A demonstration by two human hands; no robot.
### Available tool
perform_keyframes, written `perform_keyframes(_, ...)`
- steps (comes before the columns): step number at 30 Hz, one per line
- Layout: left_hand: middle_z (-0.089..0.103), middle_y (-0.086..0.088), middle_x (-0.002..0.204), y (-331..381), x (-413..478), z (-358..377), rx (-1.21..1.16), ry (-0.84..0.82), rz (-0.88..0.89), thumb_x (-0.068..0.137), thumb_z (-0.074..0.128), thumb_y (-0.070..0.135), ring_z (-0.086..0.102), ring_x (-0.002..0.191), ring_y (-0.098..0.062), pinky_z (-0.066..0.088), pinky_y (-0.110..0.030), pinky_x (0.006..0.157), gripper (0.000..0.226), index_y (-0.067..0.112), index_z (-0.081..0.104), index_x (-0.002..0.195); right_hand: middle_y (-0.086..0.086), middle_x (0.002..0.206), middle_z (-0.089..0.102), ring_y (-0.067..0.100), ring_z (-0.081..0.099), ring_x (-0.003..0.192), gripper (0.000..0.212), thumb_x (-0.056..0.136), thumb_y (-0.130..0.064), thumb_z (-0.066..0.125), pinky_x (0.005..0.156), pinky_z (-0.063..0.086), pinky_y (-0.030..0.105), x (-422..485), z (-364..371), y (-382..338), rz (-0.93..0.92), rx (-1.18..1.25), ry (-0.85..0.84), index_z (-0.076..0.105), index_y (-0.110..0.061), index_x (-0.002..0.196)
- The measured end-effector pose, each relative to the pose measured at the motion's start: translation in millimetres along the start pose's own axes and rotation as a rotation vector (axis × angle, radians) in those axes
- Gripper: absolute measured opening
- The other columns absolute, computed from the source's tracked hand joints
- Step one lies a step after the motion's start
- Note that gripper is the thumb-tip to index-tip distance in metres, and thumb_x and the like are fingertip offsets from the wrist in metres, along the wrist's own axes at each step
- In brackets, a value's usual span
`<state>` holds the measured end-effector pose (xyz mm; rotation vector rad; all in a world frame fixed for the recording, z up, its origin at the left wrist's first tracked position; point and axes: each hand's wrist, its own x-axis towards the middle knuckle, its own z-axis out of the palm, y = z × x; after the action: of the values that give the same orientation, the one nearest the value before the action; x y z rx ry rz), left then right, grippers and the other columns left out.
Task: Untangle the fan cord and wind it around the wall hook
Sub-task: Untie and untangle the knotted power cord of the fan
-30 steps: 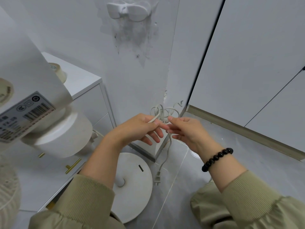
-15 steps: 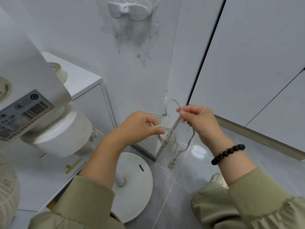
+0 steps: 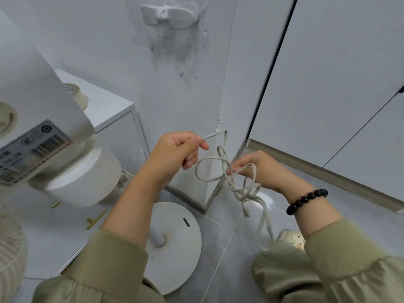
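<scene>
Both hands are working in front of the wall corner, with the cord (image 3: 220, 169) strung between them. The left hand (image 3: 175, 149) is sitting at about 11 o'clock from the tangle, fingers curled into a loose fist, thumb and forefinger pinching a straight run of cord that is leaving the fingertips toward 2 o'clock and then bending down. The right hand (image 3: 260, 169) is lying at about 3 o'clock from the tangle, fingers closed on a strand where several loops are crossing; a black bead bracelet (image 3: 307, 201) is circling its wrist. One open loop is hanging between the two hands, apart from the left fingers. Below the right hand, at roughly 5 o'clock, the cord is bunching into a knot and then trailing down toward the right sleeve (image 3: 341, 254); its lower end is blurring out there and the plug cannot be told. The wall hook (image 3: 169, 15) is sitting on the wall at 12 o'clock, well above the hands, with nothing touching it. The fan base (image 3: 181, 243), a round white disc with its pole, is resting on the floor at 6 o'clock under the left forearm. A roll of tape (image 3: 76, 98) is lying on the white cabinet (image 3: 105, 106) at 10 o'clock.
</scene>
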<state>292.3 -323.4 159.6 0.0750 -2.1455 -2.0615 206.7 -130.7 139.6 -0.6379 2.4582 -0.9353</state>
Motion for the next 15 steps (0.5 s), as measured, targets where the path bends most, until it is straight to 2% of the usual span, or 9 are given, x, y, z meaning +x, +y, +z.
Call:
perform_keyframes(1, 0.034, -0.005, 0.053, -0.2, 0.3, 0.7, 0.004, 0.016, -0.008, 0.097, 0.042, 0.010, 0.034, 0.042, -0.010, 0.033, -0.017, 0.047, 0.031, 0.005, 0.063, 0.074, 0.009, 0.093, 0.072, 0.034, 0.062, 0.095, 0.022, 0.090, -0.014, 0.059, 0.090, 0.051, 0.044, -0.4, -0.6, 1.2, 0.015, -0.006, -0.037, 0.076, -0.026, 0.083)
perform_keyframes(2, 0.034, -0.005, 0.052, -0.4, 0.4, 1.2, 0.005, 0.015, -0.012, 0.098, 0.042, 0.010, 0.033, 0.042, -0.010, 0.033, -0.017, 0.047, 0.032, 0.006, 0.063, 0.074, 0.006, 0.104, 0.071, 0.033, 0.061, 0.101, 0.024, 0.091, -0.013, 0.056, 0.096, 0.048, 0.041, -0.9, -0.9, 1.6, 0.029, 0.007, -0.055, 0.075, -0.028, 0.088)
perform_keyframes(4, 0.035, -0.003, 0.048, -0.4, 0.0, 1.7, 0.016, -0.018, -0.009, 0.097, 0.043, 0.009, 0.033, 0.043, -0.011, 0.033, -0.017, 0.047, 0.032, 0.007, 0.063, 0.073, -0.004, 0.118, 0.061, 0.016, 0.056, 0.107, 0.030, 0.095, -0.010, 0.047, 0.093, 0.041, 0.026, -0.6, -1.0, 0.0, 0.061, 0.096, 0.041, 0.067, -0.026, 0.111)
perform_keyframes(5, 0.036, 0.000, 0.047, -0.2, -0.3, 2.0, 0.030, -0.041, -0.008, 0.097, 0.043, 0.008, 0.034, 0.043, -0.011, 0.035, -0.017, 0.047, 0.033, 0.007, 0.063, 0.072, -0.004, 0.118, 0.058, 0.012, 0.053, 0.106, 0.033, 0.096, -0.007, 0.044, 0.088, 0.038, 0.022, 0.4, -1.3, -1.6, 0.068, 0.176, 0.139, 0.062, -0.024, 0.119)
perform_keyframes(7, 0.036, 0.000, 0.046, 0.4, -1.2, 3.4, 0.068, -0.074, -0.016, 0.097, 0.042, 0.006, 0.035, 0.043, -0.009, 0.036, -0.017, 0.048, 0.033, 0.007, 0.063, 0.071, -0.001, 0.105, 0.060, 0.013, 0.054, 0.098, 0.037, 0.094, 0.001, 0.039, 0.080, 0.039, 0.021, 1.7, -4.2, -4.0, 0.062, 0.400, 0.246, 0.060, -0.018, 0.118)
perform_keyframes(9, 0.035, -0.003, 0.047, 1.8, -1.9, 4.7, 0.087, -0.073, -0.023, 0.097, 0.043, 0.006, 0.034, 0.042, -0.008, 0.035, -0.017, 0.048, 0.033, 0.006, 0.062, 0.071, -0.001, 0.095, 0.063, 0.015, 0.056, 0.094, 0.038, 0.089, 0.009, 0.039, 0.080, 0.039, 0.024, 1.0, -4.8, -8.6, 0.045, 0.552, 0.166, 0.061, -0.012, 0.112)
perform_keyframes(11, 0.034, -0.005, 0.049, 2.5, -2.0, 4.9, 0.086, -0.062, -0.024, 0.097, 0.042, 0.006, 0.034, 0.043, -0.009, 0.034, -0.018, 0.048, 0.033, 0.006, 0.062, 0.070, -0.002, 0.102, 0.063, 0.012, 0.055, 0.101, 0.040, 0.088, 0.010, 0.041, 0.085, 0.039, 0.021, -1.8, 0.5, -13.8, 0.016, 0.540, 0.058, 0.061, -0.016, 0.110)
perform_keyframes(13, 0.035, -0.006, 0.050, 2.4, -1.7, 4.6, 0.105, -0.063, -0.039, 0.098, 0.042, 0.007, 0.034, 0.044, -0.011, 0.034, -0.021, 0.049, 0.034, 0.008, 0.062, 0.070, -0.004, 0.114, 0.060, 0.008, 0.052, 0.110, 0.038, 0.091, 0.005, 0.044, 0.094, 0.038, 0.018, -4.0, 8.3, -19.0, -0.030, 0.465, 0.026, 0.059, -0.020, 0.116)
perform_keyframes(15, 0.036, -0.005, 0.049, 2.3, -1.6, 4.8, 0.109, -0.062, -0.057, 0.098, 0.042, 0.009, 0.034, 0.045, -0.013, 0.032, -0.024, 0.049, 0.036, 0.010, 0.064, 0.070, -0.009, 0.114, 0.060, 0.001, 0.053, 0.109, 0.027, 0.094, -0.010, 0.050, 0.095, 0.038, 0.016, -4.3, 17.7, -22.5, -0.058, 0.431, 0.035, 0.061, -0.025, 0.114)
